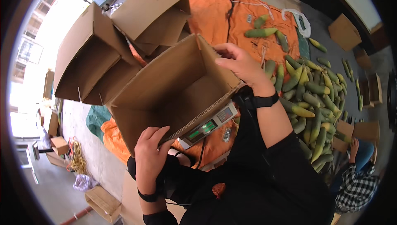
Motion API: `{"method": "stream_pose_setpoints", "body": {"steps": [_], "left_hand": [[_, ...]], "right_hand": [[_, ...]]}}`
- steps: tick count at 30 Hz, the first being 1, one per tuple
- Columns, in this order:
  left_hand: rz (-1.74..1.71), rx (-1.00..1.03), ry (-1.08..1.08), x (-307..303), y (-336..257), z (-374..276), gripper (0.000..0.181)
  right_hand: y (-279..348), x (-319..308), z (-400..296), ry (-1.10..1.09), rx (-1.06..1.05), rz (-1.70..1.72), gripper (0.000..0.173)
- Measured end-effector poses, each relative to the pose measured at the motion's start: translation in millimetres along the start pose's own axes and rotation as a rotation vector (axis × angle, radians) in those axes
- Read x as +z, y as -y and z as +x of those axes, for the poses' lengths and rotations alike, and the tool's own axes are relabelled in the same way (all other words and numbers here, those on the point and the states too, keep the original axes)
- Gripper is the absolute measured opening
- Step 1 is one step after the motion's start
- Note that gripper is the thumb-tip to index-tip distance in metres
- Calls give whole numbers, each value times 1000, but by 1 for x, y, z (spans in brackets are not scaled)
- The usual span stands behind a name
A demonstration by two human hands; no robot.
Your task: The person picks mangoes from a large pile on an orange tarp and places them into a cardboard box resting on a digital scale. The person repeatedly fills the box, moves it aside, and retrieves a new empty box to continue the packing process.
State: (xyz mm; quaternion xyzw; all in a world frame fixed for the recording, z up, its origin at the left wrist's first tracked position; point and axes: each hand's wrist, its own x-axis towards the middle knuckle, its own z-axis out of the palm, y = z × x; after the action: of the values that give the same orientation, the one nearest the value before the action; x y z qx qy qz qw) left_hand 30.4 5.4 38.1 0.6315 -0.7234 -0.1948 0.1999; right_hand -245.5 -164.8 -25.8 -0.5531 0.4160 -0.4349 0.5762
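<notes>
An open-topped cardboard box (183,88) is directly before me, and nothing lies inside it. My left hand (152,147) grips the box's near left rim, thumb outside and fingers over the edge. At the far right corner, my right hand (240,65) has hold of the rim. Below the near side of the box shows a digital weighing scale (206,127) with a lit green display. How the box's base meets the scale is hidden.
Two larger cardboard boxes (152,11) lean beyond mine. An orange tarpaulin (211,14) covers the floor, with a heap of green-yellow cucumber-like gourds (316,101) on the right. A person in a checked shirt (356,187) crouches at lower right. Yellow rope (79,158) lies left.
</notes>
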Motion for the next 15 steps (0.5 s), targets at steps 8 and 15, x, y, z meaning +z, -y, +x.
{"method": "stream_pose_setpoints", "body": {"steps": [8, 15], "left_hand": [[-46, -5, 123, 0, -7, 5, 18], [-151, -103, 257, -14, -10, 18, 31]], "right_hand": [[-1, 4, -3, -42, -47, -33, 37], [-6, 12, 1, -101, -32, -84, 35]]}}
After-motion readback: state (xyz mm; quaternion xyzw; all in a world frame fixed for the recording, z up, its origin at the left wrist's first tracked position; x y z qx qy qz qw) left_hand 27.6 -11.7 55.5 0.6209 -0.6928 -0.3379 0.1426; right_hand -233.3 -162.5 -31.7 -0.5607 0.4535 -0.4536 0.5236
